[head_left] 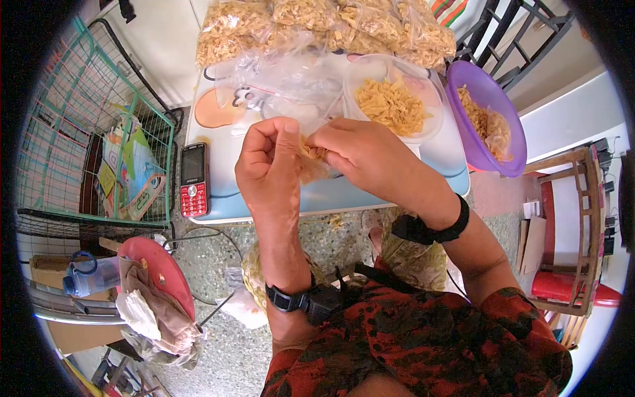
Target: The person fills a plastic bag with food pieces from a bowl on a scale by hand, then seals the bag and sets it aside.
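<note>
Over the front of the table, my left hand (pixel 268 159) and my right hand (pixel 360 151) meet with bent, closed fingers around a small clear plastic bag (pixel 313 171). Yellowish pieces show inside the bag, which hangs below the fingertips; its top is mostly hidden by them. Just beyond my hands lies a pile of clear plastic bags (pixel 291 79). To the right of the pile stands a translucent bowl (pixel 433 99) with yellow snack strips (pixel 393 106) in it.
Filled snack bags (pixel 317 20) line the table's far side. A purple basin (pixel 512 142) holding more snacks stands at the right. A red keypad phone (pixel 194 180) lies at the left edge, near a green wire cage (pixel 59 159). A red stool (pixel 159 271) bears cloths and a bottle (pixel 92 276).
</note>
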The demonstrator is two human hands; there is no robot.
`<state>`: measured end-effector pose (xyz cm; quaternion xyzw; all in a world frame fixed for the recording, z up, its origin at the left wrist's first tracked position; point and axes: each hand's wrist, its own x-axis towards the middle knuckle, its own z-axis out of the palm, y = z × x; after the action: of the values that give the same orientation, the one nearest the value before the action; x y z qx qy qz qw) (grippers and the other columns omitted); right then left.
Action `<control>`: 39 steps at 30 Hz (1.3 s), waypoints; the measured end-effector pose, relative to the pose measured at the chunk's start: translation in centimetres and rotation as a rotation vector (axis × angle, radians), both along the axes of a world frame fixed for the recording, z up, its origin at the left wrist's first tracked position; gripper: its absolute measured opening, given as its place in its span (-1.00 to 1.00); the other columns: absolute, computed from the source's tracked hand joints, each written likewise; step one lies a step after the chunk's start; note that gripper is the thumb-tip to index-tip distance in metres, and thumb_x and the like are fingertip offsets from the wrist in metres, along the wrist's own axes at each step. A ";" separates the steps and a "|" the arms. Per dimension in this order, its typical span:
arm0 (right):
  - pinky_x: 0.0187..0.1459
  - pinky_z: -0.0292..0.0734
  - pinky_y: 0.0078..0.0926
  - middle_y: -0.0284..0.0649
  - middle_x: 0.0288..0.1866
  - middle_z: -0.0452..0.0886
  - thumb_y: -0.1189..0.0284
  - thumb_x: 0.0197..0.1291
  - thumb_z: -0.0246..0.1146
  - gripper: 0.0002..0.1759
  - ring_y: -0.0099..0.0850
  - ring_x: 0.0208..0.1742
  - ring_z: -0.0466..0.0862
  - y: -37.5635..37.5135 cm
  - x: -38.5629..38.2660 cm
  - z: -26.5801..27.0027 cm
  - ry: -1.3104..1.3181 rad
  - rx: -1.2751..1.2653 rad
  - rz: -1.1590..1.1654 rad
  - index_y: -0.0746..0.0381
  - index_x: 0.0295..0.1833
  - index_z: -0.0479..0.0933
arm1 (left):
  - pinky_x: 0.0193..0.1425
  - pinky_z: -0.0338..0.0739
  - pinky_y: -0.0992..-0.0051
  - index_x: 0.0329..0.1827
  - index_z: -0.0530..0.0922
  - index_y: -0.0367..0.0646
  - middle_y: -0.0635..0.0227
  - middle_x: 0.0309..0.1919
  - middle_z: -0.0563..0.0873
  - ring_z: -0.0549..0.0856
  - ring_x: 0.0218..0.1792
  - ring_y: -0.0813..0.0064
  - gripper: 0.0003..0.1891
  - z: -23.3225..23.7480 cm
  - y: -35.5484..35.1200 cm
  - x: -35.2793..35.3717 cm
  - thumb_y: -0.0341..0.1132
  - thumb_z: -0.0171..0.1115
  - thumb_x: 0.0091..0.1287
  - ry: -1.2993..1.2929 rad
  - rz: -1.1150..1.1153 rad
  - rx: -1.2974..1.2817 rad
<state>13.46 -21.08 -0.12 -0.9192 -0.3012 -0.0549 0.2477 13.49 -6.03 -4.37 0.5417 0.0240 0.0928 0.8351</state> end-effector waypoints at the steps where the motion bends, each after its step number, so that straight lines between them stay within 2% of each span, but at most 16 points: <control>1: -0.24 0.53 -0.23 -0.09 -0.21 0.62 0.58 0.06 0.22 -0.79 -0.06 -0.22 0.63 -0.1 0.1 0.1 0.013 -0.043 0.003 0.23 -0.13 0.52 | -0.61 0.14 0.73 -0.18 0.59 -0.17 0.59 -0.56 0.53 0.36 -0.63 0.83 -0.83 0.2 0.0 -0.1 -0.24 0.28 0.39 -0.001 -0.015 0.012; 4: -0.27 0.51 -0.06 0.00 -0.43 0.60 0.49 0.10 0.19 -0.87 0.02 -0.31 0.64 0.2 0.3 0.2 -0.031 0.028 0.012 0.27 -0.23 0.45 | -0.58 0.17 0.74 -0.18 0.59 -0.19 0.58 -0.54 0.54 0.37 -0.60 0.84 -0.82 0.7 0.2 -0.3 -0.26 0.27 0.40 0.016 -0.052 0.045; 7: -0.23 0.53 -0.33 -0.06 -0.26 0.62 0.53 0.15 0.19 -0.81 -0.11 -0.27 0.66 0.4 -0.3 1.0 0.219 0.180 -0.127 0.29 -0.10 0.48 | -0.51 0.22 0.78 -0.17 0.57 -0.23 0.55 -0.47 0.57 0.40 -0.54 0.85 -0.84 0.6 0.8 -0.2 -0.30 0.27 0.40 0.059 -0.061 0.054; 10: -0.23 0.53 -0.38 -0.05 -0.29 0.62 0.50 0.20 0.18 -0.84 -0.15 -0.28 0.67 0.5 -0.5 1.1 0.289 0.286 -0.123 0.29 -0.12 0.48 | -0.51 0.22 0.78 -0.16 0.57 -0.23 0.55 -0.48 0.57 0.40 -0.54 0.85 -0.83 0.4 0.9 -0.1 -0.29 0.27 0.40 0.060 -0.044 0.037; 13: -0.24 0.52 -0.34 -0.04 -0.33 0.61 0.50 0.17 0.20 -0.82 -0.14 -0.27 0.66 0.3 -0.2 0.5 0.168 0.288 0.020 0.29 -0.10 0.49 | -0.51 0.23 0.77 -0.16 0.56 -0.23 0.55 -0.48 0.57 0.40 -0.54 0.84 -0.84 0.7 0.7 -0.2 -0.30 0.26 0.40 0.047 -0.049 0.036; 16: -0.25 0.51 -0.28 -0.03 -0.33 0.60 0.49 0.14 0.21 -0.79 -0.09 -0.27 0.64 0.3 0.3 0.3 0.113 -0.001 0.012 0.29 -0.09 0.50 | -0.53 0.21 0.76 -0.16 0.57 -0.22 0.55 -0.51 0.56 0.40 -0.56 0.83 -0.83 0.9 0.4 -0.4 -0.28 0.26 0.40 0.024 -0.065 0.056; 19: -0.25 0.51 -0.21 0.00 -0.31 0.60 0.46 0.11 0.22 -0.74 -0.04 -0.26 0.61 0.4 0.6 0.2 0.078 -0.168 -0.008 0.29 -0.07 0.50 | -0.60 0.17 0.74 -0.17 0.59 -0.17 0.57 -0.57 0.53 0.37 -0.63 0.82 -0.81 0.4 0.1 -0.2 -0.22 0.27 0.40 -0.022 -0.058 0.073; 22: -0.24 0.53 -0.27 -0.05 -0.33 0.62 0.48 0.14 0.22 -0.76 -0.13 -0.26 0.66 0.6 0.2 0.1 0.020 0.082 -0.081 0.29 -0.06 0.49 | -0.59 0.18 0.74 -0.18 0.59 -0.17 0.58 -0.57 0.53 0.38 -0.62 0.82 -0.81 0.1 0.1 0.0 -0.22 0.27 0.39 -0.029 -0.009 0.085; 25: -0.24 0.55 -0.35 -0.13 -0.34 0.63 0.49 0.17 0.23 -0.76 -0.29 -0.25 0.70 0.6 -0.3 0.2 0.186 0.282 -0.168 0.28 -0.04 0.48 | -0.56 0.20 0.75 -0.18 0.58 -0.20 0.57 -0.53 0.55 0.39 -0.58 0.83 -0.82 0.1 0.7 0.0 -0.25 0.27 0.40 -0.010 -0.005 0.090; 28: -0.24 0.55 -0.43 -0.22 -0.35 0.64 0.52 0.21 0.21 -0.84 -0.43 -0.22 0.70 0.5 -0.4 0.3 0.293 0.356 -0.203 0.30 -0.09 0.50 | -0.49 0.22 0.77 -0.16 0.56 -0.24 0.55 -0.47 0.57 0.39 -0.52 0.85 -0.84 0.6 0.6 -0.2 -0.31 0.27 0.40 0.025 -0.032 0.070; 31: -0.26 0.55 -0.39 -0.17 -0.34 0.65 0.55 0.16 0.22 -0.90 -0.32 -0.28 0.70 0.8 -0.4 0.1 0.229 0.320 -0.086 0.31 -0.20 0.52 | -0.49 0.21 0.77 -0.17 0.56 -0.24 0.56 -0.48 0.56 0.38 -0.53 0.85 -0.83 0.6 0.6 -0.3 -0.31 0.27 0.40 0.007 -0.062 0.042; 34: -0.28 0.55 -0.36 -0.11 -0.34 0.65 0.58 0.10 0.22 -0.94 -0.18 -0.32 0.67 1.1 0.4 -0.7 0.034 0.188 0.001 0.32 -0.28 0.53 | -0.50 0.20 0.77 -0.17 0.55 -0.24 0.58 -0.47 0.56 0.37 -0.53 0.85 -0.84 1.0 0.4 -0.6 -0.31 0.27 0.40 -0.034 -0.075 0.036; 37: -0.28 0.54 -0.30 -0.04 -0.30 0.63 0.58 0.06 0.21 -0.87 -0.08 -0.32 0.64 1.3 0.6 -1.3 -0.030 0.072 0.050 0.32 -0.22 0.52 | -0.50 0.20 0.78 -0.17 0.55 -0.23 0.58 -0.47 0.56 0.38 -0.53 0.85 -0.85 0.9 0.4 -0.6 -0.32 0.26 0.41 -0.073 -0.101 0.006; 39: -0.27 0.53 -0.28 -0.03 -0.30 0.62 0.58 0.08 0.20 -0.85 -0.08 -0.31 0.63 1.6 0.4 -1.1 -0.027 0.150 0.016 0.32 -0.19 0.50 | -0.50 0.20 0.78 -0.16 0.55 -0.22 0.57 -0.46 0.57 0.39 -0.52 0.85 -0.86 0.3 0.5 -0.3 -0.32 0.25 0.41 -0.093 -0.087 -0.010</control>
<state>13.85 -19.43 -1.20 -0.8948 -0.3071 -0.0878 0.3120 13.22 -5.51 -4.07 0.5332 -0.0378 0.0815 0.8412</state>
